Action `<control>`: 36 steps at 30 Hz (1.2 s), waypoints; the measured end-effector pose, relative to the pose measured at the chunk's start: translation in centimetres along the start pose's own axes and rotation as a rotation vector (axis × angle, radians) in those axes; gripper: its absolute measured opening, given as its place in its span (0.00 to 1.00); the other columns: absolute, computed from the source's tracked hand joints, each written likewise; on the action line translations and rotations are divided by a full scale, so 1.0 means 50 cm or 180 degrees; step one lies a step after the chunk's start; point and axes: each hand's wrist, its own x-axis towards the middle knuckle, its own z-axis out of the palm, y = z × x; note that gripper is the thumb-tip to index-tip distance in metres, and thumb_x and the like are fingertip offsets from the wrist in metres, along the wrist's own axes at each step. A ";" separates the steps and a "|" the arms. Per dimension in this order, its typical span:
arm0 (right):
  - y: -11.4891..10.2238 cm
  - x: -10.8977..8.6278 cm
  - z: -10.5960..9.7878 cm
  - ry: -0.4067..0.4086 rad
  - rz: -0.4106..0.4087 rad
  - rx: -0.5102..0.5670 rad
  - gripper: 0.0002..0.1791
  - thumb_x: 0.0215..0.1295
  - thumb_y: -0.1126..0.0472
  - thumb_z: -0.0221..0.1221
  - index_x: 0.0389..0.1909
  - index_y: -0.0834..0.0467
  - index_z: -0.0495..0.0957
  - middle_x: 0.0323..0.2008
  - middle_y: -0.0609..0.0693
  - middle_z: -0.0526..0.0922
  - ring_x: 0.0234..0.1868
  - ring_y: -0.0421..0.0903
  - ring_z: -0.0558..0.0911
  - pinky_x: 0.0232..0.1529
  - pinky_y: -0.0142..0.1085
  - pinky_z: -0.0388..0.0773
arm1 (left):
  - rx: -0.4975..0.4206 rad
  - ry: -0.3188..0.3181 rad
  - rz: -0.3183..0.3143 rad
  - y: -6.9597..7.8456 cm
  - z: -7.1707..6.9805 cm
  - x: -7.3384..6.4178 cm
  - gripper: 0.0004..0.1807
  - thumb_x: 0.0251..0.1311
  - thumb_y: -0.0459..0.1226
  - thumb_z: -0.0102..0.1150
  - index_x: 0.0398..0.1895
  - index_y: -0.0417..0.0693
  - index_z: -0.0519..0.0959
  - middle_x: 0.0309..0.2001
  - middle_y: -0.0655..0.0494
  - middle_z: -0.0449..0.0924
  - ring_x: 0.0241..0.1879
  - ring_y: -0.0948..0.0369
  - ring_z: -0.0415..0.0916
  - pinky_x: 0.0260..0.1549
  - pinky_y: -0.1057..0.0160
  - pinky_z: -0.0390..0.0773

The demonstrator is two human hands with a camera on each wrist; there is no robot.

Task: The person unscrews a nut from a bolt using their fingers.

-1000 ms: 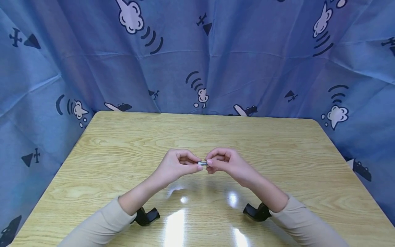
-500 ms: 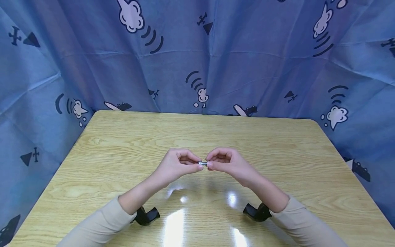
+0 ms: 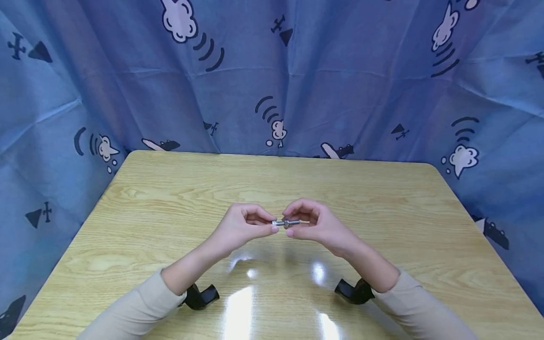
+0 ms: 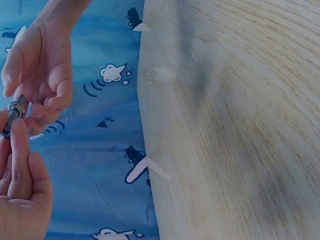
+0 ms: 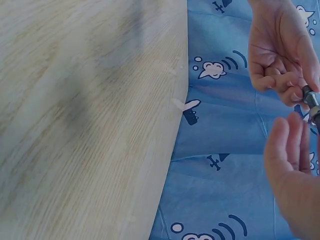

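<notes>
Over the middle of the table, a silver bolt (image 3: pixel 294 222) lies roughly level between both hands. Its head end is pinched by the thumb and fingers of my left hand (image 3: pixel 242 224). Partway along the shaft sits a nut (image 3: pixel 286 224), also visible as a nut (image 4: pixel 16 107) in the left wrist view. My right hand (image 3: pixel 318 224) surrounds the nut and threaded end loosely, with thumb and fingers parted. In the right wrist view, the bolt (image 5: pixel 311 100) hangs from the left hand (image 5: pixel 280 50), and the right hand (image 5: pixel 290 170) stands close by. The bolt head is mostly covered by fingertips.
A wood-grain table (image 3: pixel 170 189) lies beneath the hands, with bright reflections near its front. Blue patterned curtains (image 3: pixel 238 71) enclose its back and sides. Black wrist-camera mounts (image 3: pixel 199 297) stick out under both sleeves.
The right thumb and fingers have parted and let go of the nut, so that nut and threaded end now show. The left hand keeps its pinch, almost unmoved.
</notes>
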 end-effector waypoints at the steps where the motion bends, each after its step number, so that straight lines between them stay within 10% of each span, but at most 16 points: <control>1: -0.001 0.001 0.000 -0.0010 -0.0014 0.0003 0.17 0.57 0.68 0.62 0.47 0.68 0.72 0.42 0.55 0.77 0.43 0.46 0.79 0.42 0.37 0.79 | 0.0003 0.0007 0.0008 0.001 -0.001 0.000 0.12 0.50 0.33 0.68 0.37 0.36 0.81 0.33 0.49 0.83 0.34 0.57 0.82 0.37 0.60 0.81; 36: -0.004 0.012 0.003 -0.0212 -0.0033 -0.0061 0.11 0.61 0.67 0.59 0.41 0.70 0.75 0.35 0.56 0.80 0.35 0.46 0.81 0.39 0.38 0.80 | 0.0033 -0.0034 -0.0022 -0.003 -0.006 -0.002 0.12 0.50 0.35 0.68 0.37 0.37 0.82 0.33 0.49 0.84 0.34 0.56 0.82 0.37 0.59 0.81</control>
